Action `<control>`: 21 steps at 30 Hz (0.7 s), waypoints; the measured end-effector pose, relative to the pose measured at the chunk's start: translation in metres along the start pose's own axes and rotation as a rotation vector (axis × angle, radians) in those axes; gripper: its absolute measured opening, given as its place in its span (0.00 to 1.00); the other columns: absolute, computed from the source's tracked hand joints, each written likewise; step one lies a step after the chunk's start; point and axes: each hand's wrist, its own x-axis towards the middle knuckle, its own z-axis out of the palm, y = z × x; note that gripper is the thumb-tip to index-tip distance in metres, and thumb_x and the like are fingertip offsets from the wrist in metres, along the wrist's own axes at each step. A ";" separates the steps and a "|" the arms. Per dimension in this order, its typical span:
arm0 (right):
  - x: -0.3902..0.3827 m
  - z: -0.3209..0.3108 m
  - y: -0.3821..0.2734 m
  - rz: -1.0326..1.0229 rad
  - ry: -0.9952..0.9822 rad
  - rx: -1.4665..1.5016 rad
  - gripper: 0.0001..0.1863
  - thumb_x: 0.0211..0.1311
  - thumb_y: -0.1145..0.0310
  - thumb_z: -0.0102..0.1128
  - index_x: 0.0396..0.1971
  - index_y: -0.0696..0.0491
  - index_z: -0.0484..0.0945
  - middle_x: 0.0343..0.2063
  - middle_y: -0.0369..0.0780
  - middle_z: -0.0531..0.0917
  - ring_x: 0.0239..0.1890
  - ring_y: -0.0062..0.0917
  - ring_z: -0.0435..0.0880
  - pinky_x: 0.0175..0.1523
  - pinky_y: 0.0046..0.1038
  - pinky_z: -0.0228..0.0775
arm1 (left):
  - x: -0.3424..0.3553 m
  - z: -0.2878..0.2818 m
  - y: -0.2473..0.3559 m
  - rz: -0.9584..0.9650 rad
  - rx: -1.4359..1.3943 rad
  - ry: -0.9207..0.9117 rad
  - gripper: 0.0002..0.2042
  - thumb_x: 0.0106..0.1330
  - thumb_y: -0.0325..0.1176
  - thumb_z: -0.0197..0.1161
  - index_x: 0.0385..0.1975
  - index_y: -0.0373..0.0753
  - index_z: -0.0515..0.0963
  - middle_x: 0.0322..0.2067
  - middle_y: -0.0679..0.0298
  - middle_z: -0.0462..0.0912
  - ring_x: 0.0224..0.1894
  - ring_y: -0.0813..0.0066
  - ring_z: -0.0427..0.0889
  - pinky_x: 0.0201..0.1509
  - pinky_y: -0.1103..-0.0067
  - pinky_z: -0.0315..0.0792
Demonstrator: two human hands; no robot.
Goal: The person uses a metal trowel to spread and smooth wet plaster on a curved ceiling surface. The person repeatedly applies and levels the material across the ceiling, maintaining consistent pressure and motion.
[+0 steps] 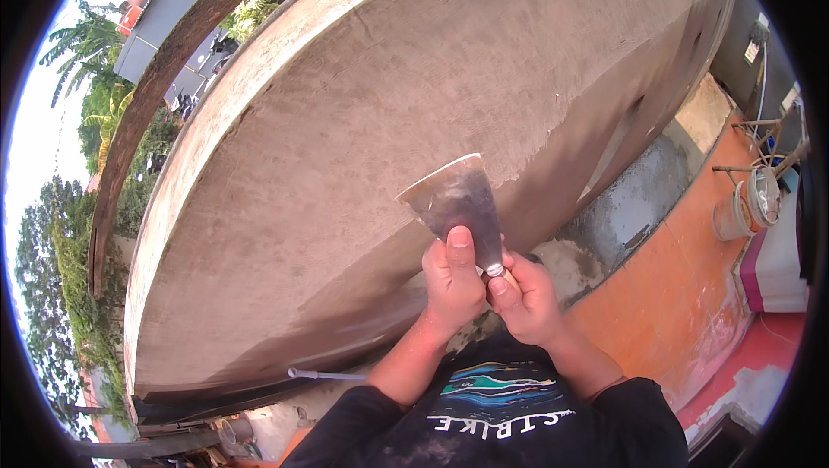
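A wide putty knife (456, 200) with a dull metal blade is held up in front of a cement-plastered wall (328, 148). My left hand (452, 285) is closed on the lower part of its blade, the thumb lying flat along the metal. Beside it, my right hand (528, 302) wraps round the light-coloured handle, which the fingers mostly hide. The blade's broad edge points up and away from me. It appears apart from the wall surface, which has a darker band along its lower part.
An orange floor (661, 287) runs along the right, beside a wet grey cement strip (626, 209). Buckets (734, 216) stand at the far right near a metal-legged frame (760, 135). On the left, a curved-looking wooden beam (155, 79) crosses before plants. A pale pipe (324, 375) lies low left.
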 end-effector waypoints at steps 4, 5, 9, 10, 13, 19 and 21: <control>-0.005 -0.002 -0.012 0.080 0.007 0.222 0.13 0.72 0.61 0.51 0.42 0.57 0.71 0.22 0.29 0.70 0.23 0.09 0.65 0.28 0.15 0.59 | 0.000 0.002 0.013 -0.124 0.086 -0.156 0.26 0.78 0.50 0.37 0.34 0.33 0.75 0.25 0.63 0.81 0.27 0.79 0.78 0.32 0.82 0.72; -0.011 -0.006 -0.014 0.122 0.012 0.281 0.14 0.72 0.60 0.51 0.42 0.57 0.71 0.22 0.29 0.70 0.22 0.09 0.65 0.27 0.14 0.59 | -0.002 0.002 0.011 -0.138 0.088 -0.173 0.26 0.78 0.49 0.37 0.34 0.33 0.75 0.26 0.63 0.81 0.27 0.79 0.79 0.32 0.82 0.72; -0.034 -0.013 -0.006 0.230 0.028 0.269 0.15 0.73 0.60 0.48 0.43 0.58 0.71 0.21 0.29 0.70 0.20 0.09 0.65 0.24 0.14 0.56 | -0.019 0.005 -0.010 -0.223 0.060 -0.184 0.26 0.78 0.49 0.37 0.35 0.32 0.76 0.26 0.63 0.82 0.30 0.79 0.80 0.35 0.80 0.73; -0.037 -0.014 -0.002 0.256 0.037 0.257 0.15 0.73 0.60 0.48 0.44 0.59 0.71 0.21 0.29 0.70 0.19 0.09 0.65 0.24 0.14 0.56 | -0.023 0.005 -0.016 -0.249 0.066 -0.162 0.26 0.78 0.49 0.37 0.35 0.32 0.76 0.26 0.63 0.82 0.30 0.79 0.80 0.36 0.80 0.74; -0.041 -0.014 0.009 0.258 0.054 0.255 0.16 0.74 0.61 0.47 0.47 0.60 0.71 0.20 0.29 0.70 0.19 0.09 0.64 0.24 0.14 0.56 | -0.025 0.002 -0.028 -0.268 0.096 -0.156 0.26 0.78 0.49 0.37 0.35 0.33 0.75 0.26 0.63 0.82 0.31 0.79 0.80 0.37 0.80 0.74; -0.032 -0.011 0.014 0.203 0.087 0.170 0.17 0.73 0.60 0.46 0.44 0.61 0.71 0.19 0.32 0.70 0.15 0.11 0.65 0.18 0.15 0.55 | -0.021 -0.005 -0.031 -0.262 0.123 -0.160 0.26 0.78 0.49 0.36 0.35 0.33 0.75 0.25 0.63 0.82 0.31 0.78 0.80 0.38 0.80 0.74; -0.029 -0.008 0.011 0.206 0.068 0.155 0.17 0.73 0.60 0.46 0.45 0.61 0.72 0.20 0.32 0.71 0.15 0.11 0.66 0.18 0.14 0.55 | -0.019 -0.006 -0.028 -0.259 0.164 -0.161 0.26 0.78 0.49 0.36 0.35 0.33 0.75 0.25 0.63 0.82 0.31 0.77 0.80 0.38 0.80 0.74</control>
